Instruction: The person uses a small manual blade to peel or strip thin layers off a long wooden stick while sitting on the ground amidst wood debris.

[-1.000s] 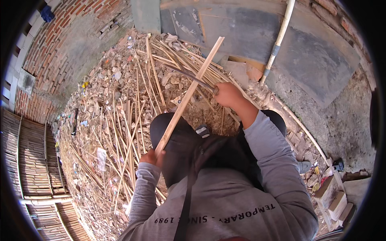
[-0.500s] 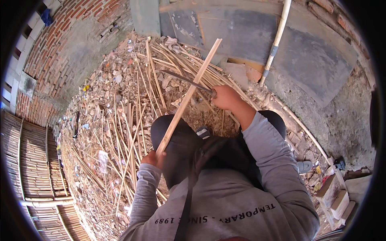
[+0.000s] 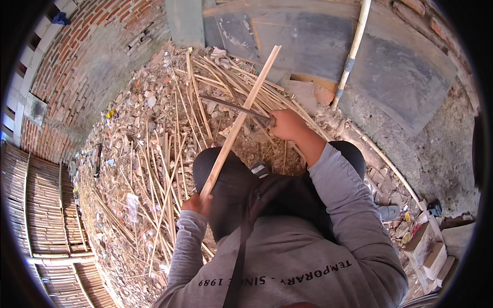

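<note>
slanting up and away over the person's dark-trousered left knee (image 3: 236,178), a long pale strip of wood or bamboo (image 3: 233,136) sits with its near end wrapped in the left hand (image 3: 197,204). well apart from it, the right hand (image 3: 287,124) is closed around one end of a dark, narrow blade (image 3: 223,103) that crosses the strip's upper half. the strip looks light and fairly stiff, perhaps springy toward its far tip. probably dry rather than slippery, it could splinter along its edges; the near end, clear of the blade, seems the safest hold.
</note>
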Available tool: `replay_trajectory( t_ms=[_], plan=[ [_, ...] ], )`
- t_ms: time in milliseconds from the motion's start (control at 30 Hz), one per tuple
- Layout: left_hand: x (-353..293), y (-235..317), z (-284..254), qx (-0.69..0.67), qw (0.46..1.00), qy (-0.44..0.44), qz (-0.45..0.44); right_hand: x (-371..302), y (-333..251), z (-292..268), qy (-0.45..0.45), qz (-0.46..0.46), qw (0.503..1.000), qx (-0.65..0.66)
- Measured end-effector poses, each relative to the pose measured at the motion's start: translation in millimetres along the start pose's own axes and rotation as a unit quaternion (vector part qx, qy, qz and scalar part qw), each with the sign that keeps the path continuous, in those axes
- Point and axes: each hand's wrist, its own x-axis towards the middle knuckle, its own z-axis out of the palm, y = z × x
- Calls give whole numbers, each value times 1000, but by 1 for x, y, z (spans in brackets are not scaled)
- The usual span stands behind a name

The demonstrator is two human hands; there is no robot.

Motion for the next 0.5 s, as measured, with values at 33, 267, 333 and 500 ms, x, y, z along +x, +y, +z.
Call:
replay_trajectory(
  t_ms=[33, 267, 333, 500],
  plan=[
    [0, 1, -1, 6, 1000, -1, -3, 0, 2, 1, 6, 7, 1000, 5],
    [-5, 11, -12, -33, 999, -29, 3, -9, -7, 4, -2, -44, 999, -4],
    [-5, 10, -11, -40, 999, -27, 3, -12, -16, 1, -47, -61, 997, -26],
    [-4, 4, -7, -16, 1000, -21, 7, -15, -27, -7, -78, -80, 992, -50]
  ],
)
